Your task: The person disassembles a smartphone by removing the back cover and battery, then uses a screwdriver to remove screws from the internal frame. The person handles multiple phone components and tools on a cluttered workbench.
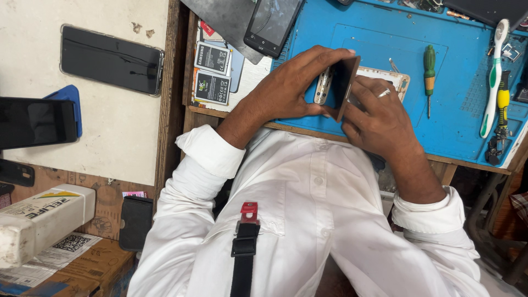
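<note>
both hands meet over the near edge of a blue work mat [385, 44], and between them is a phone [336, 85] that is partly opened. the left hand [291, 88] holds the phone from the left side, its fingers curled over the top edge and the thumb under it, so the grip is closed around the body with the silver frame showing. the right hand [379, 115], which wears a ring [384, 93], presses its fingers together on the dark panel of the phone; this panel stands tilted up, away from the frame. just behind the hands lies a light phone frame [393, 77] flat on the mat. to the right of it are a green screwdriver [429, 74], a white and green toothbrush [494, 77] and a yellow tool [502, 99]. left of the mat two batteries [213, 71] lie side by side, and a black phone [272, 22] rests above them. on the white table further left is another dark phone [111, 59].
</note>
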